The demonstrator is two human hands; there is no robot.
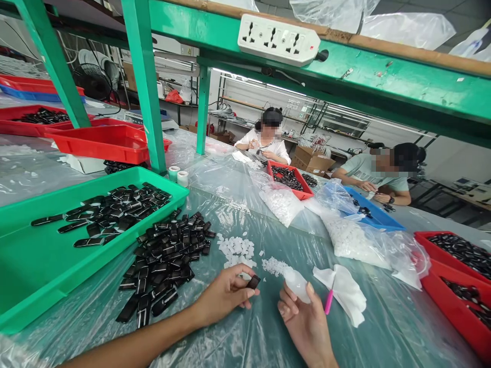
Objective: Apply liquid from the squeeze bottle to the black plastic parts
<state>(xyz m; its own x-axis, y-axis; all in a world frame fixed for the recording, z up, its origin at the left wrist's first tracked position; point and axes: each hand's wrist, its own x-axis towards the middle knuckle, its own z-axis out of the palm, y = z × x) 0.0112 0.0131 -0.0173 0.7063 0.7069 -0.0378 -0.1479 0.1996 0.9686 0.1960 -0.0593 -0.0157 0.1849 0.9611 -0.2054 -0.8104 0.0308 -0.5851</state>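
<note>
Between the thumb and fingers of my left hand [222, 295] is a small glossy black plastic piece [253, 281]. My right hand [305, 319], a little apart from it, grips a rounded, translucent white piece [296, 284], whose kind I cannot tell. Just beyond the hands lie a pile of flat white bits [236, 248] and a heap of smaller clear bits [274, 266]. Left of my left hand spreads a pile of black plastic pieces [164, 255]. A pink-handled tool [329, 301] rests against a white cloth or sheet [351, 294] to the right.
A green tray [38, 306] with black pieces stands at left; red trays [441, 286] line the right. Bags of white bits [356, 243] lie further back. A green shelf frame with a power strip [278, 40] crosses overhead. Two people [264, 140] work across the table.
</note>
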